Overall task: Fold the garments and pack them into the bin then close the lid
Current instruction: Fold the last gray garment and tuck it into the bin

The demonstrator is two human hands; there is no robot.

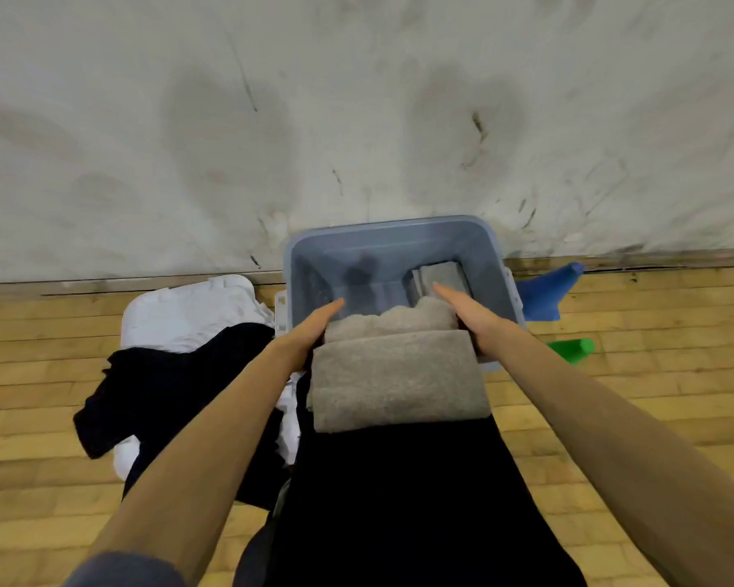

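A folded beige garment [399, 381] hangs over the near rim of the grey-blue bin [393, 239], which stands against the wall. My left hand [310, 328] holds its left side and my right hand [467, 311] holds its right side, thumbs stretched forward on top; the fingers are hidden under the cloth. Something grey and folded [439, 275] lies at the bin's far right. A black garment [179, 400] and white garments [196, 315] lie heaped on the floor to the left. The white lid [279, 309] shows partly beside the bin's left wall.
A blue object [543, 296] and a green object [570, 349] lie on the wooden floor right of the bin. Dark cloth [399, 502] covers the floor below the beige garment. A scuffed white wall rises behind the bin.
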